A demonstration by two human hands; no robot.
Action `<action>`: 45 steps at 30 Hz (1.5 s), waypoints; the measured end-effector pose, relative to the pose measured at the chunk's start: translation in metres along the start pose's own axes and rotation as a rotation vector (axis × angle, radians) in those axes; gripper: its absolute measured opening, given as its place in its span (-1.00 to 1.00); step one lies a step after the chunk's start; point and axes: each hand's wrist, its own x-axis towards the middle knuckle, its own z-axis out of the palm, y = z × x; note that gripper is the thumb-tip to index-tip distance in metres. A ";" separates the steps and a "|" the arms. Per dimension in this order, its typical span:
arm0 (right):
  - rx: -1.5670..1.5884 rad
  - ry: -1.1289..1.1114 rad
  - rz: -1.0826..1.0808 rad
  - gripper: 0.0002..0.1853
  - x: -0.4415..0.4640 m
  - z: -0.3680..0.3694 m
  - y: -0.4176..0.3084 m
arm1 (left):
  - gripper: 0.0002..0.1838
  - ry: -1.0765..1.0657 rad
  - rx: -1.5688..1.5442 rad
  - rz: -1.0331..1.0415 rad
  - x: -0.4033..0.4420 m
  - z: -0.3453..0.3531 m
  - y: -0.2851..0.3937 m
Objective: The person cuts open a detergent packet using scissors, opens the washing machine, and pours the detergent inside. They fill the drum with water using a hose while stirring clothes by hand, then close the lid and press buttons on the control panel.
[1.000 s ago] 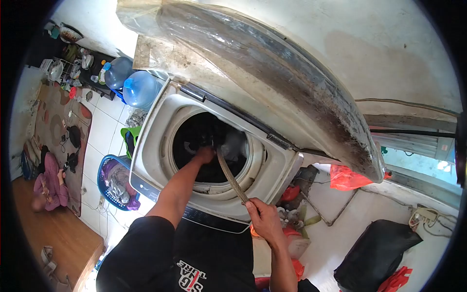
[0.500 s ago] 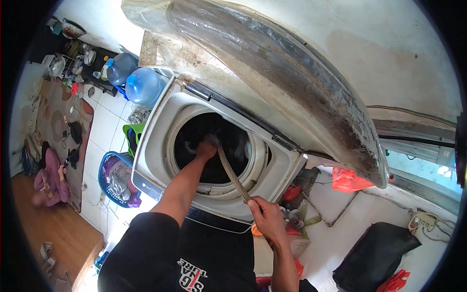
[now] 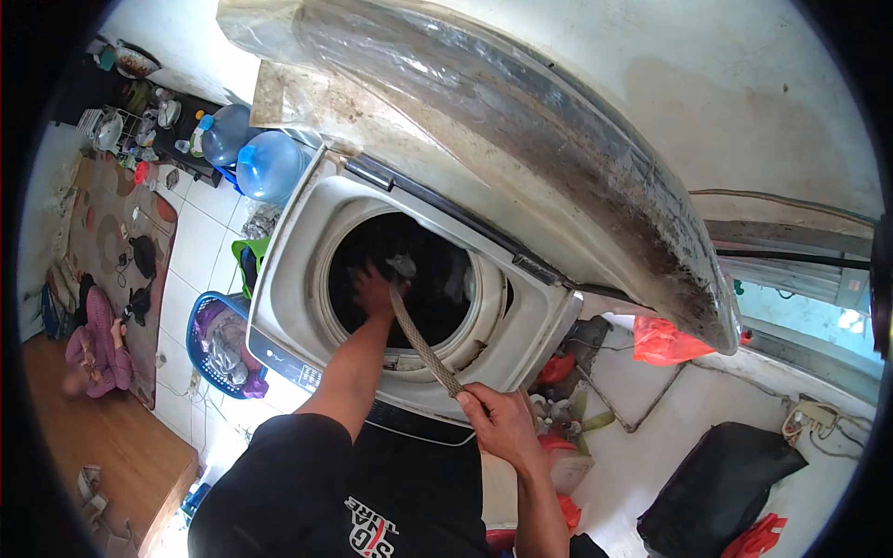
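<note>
Hose [image 3: 428, 354] shifted leftward, slanting from right hand [image 3: 499, 424] into drum [image 3: 477, 312].

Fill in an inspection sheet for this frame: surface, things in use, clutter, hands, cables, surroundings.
Surface: washing machine, tub opening exposed, interior dark.
Things in use: patterned hose runs from the tub to the right hand; dark contents hard to make out.
Clutter: red bag and black bag on one side; filled laundry basket on the other.
Hands: left hand inside the tub, fingers spread, contact with hose unclear; right hand grips the hose.
Cables: several around the outlet block.
Surroundings: seated person; large blue bottles behind the basket.
</note>
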 end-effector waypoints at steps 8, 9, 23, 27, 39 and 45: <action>0.017 -0.004 0.044 -0.72 0.001 0.006 0.010 | 0.06 -0.119 -0.770 -0.139 0.071 0.038 -0.093; 0.013 -0.008 0.051 -0.72 0.000 0.006 0.011 | 0.06 -0.126 -0.773 -0.144 0.070 0.040 -0.096; 0.036 0.044 0.069 -0.69 -0.008 -0.004 0.025 | -0.29 -0.009 -0.274 -0.212 0.053 -0.010 -0.041; 0.026 0.041 0.083 -0.69 -0.007 -0.010 0.022 | -0.29 -0.031 -0.283 -0.247 0.020 -0.057 -0.020; 0.040 0.044 0.098 -0.66 0.008 -0.017 0.031 | -0.26 -0.036 0.047 0.063 -0.012 -0.109 -0.016; 0.041 0.084 0.081 -0.69 0.013 -0.018 0.019 | -0.02 -0.127 0.207 0.279 -0.004 -0.043 0.006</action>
